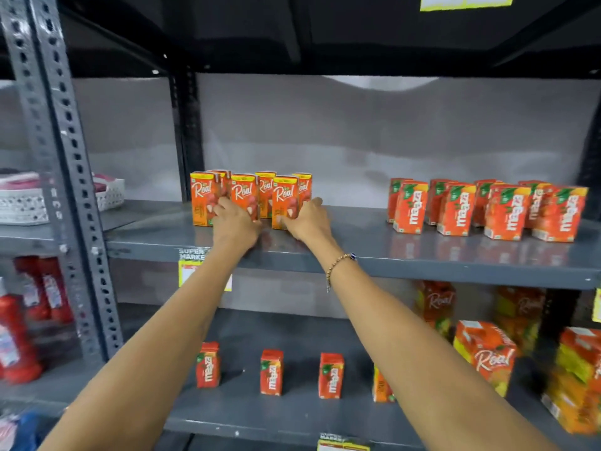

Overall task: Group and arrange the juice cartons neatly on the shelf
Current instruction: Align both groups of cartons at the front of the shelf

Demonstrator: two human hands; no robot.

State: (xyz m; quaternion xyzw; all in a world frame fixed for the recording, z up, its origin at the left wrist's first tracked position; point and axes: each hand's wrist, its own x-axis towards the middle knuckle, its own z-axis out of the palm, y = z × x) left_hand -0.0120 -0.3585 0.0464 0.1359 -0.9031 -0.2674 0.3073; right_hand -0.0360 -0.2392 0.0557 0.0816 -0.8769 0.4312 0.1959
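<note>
Several small orange Real cartons stand in two short rows at the left of the grey middle shelf. My left hand wraps the base of the middle front Real carton. Beside it, my right hand grips the right front Real carton, thumb on its front and fingers along its right side. Several red Maaza cartons stand grouped at the right end of the same shelf. On the lower shelf, three Maaza cartons stand spaced apart, with another carton partly hidden behind my right forearm.
Large Real cartons are stacked at the lower right. A perforated grey upright borders the shelf on the left; beyond it sit a white basket and red bottles. Bare shelf lies between the two carton groups.
</note>
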